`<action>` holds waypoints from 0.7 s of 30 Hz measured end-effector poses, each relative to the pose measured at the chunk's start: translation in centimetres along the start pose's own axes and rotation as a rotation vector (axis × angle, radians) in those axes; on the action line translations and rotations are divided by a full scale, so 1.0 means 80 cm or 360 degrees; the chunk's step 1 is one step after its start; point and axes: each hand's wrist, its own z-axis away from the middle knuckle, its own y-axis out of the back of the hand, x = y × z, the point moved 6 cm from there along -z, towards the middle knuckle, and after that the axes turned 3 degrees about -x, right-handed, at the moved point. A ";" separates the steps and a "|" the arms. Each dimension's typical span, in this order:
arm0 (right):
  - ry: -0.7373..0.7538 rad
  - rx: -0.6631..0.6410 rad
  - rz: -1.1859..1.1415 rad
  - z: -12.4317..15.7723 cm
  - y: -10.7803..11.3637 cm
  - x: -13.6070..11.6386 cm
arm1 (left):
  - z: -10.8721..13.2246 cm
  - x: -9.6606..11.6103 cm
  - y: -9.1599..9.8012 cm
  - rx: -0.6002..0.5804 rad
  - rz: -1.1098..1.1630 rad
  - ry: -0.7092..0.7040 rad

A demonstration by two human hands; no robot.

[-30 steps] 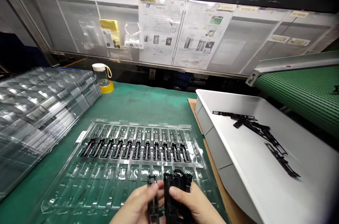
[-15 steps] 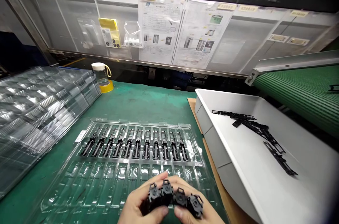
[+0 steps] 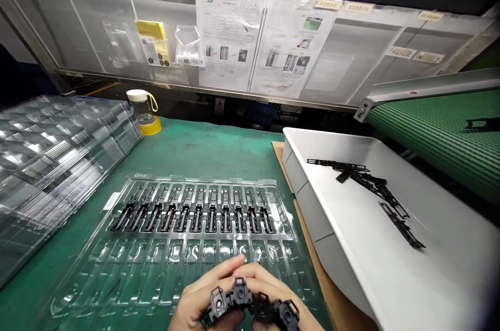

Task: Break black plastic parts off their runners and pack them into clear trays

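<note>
Several black plastic parts [image 3: 240,293] stand on end side by side in my two hands, their square clipped ends facing me. My left hand [image 3: 191,302] is wrapped round the left ones, and my right hand [image 3: 300,310] closes on the right ones. The fingers meet behind the parts; both thumbs are partly hidden below them. Both hands are above the near edge of a clear plastic tray [image 3: 152,297]. In the tray's far row lie several matching black parts [image 3: 198,211] side by side, and its near row of slots shows bare plastic.
A white bin [image 3: 332,237] with several long black parts [image 3: 400,224] stands on the right. Beyond it runs a green conveyor belt [image 3: 429,127] carrying a black part. Stacked clear trays [image 3: 70,164] fill the left side. A glass bottle [image 3: 141,107] rests on a yellow tape roll [image 3: 151,126].
My hands have tilted the black parts, so their ends now face me more fully, and the thumbs have slipped lower. The whole view has shifted slightly.
</note>
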 end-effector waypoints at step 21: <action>-0.0177 0.1069 0.0921 0.026 0.114 0.028 | -0.008 0.000 0.019 0.0131 -0.0033 -0.0143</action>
